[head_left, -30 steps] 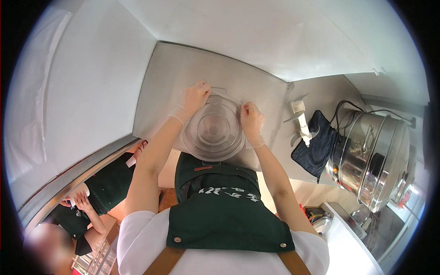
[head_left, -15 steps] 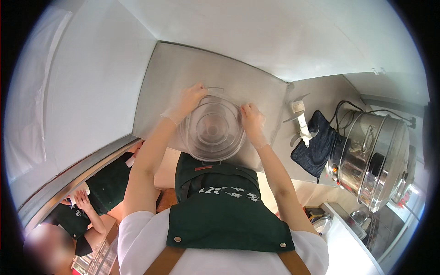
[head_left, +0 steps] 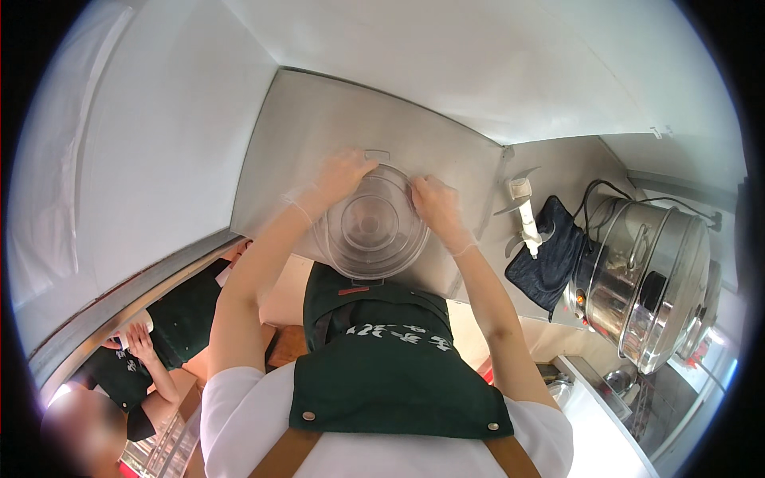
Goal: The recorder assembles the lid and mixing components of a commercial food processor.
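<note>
Your clear round container [head_left: 371,227] sits on the steel desk [head_left: 303,119], right by its near edge and well apart from the far one. Your right hand [head_left: 437,205] has its fingers closed on the container's rim, on the side toward the desk's far right corner. Your left hand [head_left: 343,177] is blurred, fingers curled at the rim's far left; you cannot tell how firmly it grips. Past the desk's right edge lie a white bladed shaft [head_left: 527,219] and a dark cloth [head_left: 550,263].
</note>
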{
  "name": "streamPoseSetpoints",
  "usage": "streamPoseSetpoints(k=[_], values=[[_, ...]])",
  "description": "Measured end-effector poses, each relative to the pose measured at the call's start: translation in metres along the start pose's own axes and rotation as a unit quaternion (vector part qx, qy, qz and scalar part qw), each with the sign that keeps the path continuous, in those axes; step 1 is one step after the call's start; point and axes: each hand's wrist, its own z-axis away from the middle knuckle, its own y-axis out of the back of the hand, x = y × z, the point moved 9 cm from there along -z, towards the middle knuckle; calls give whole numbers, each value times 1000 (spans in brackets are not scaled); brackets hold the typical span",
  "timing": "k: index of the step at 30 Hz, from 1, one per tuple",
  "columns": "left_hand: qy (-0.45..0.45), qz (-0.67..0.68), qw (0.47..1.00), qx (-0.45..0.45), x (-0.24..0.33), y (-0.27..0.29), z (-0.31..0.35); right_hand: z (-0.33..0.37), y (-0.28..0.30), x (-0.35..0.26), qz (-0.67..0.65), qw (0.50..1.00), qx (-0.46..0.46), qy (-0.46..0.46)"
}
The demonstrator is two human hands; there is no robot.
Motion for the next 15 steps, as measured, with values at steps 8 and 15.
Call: streamPoseSetpoints(k=[8,15], values=[[82,117,990,-12,-31,-19,5,8,-11,16,-77,996,12,-42],[106,97,989,29,-28,11,27,53,-7,22,-125,981,-10,-148]])
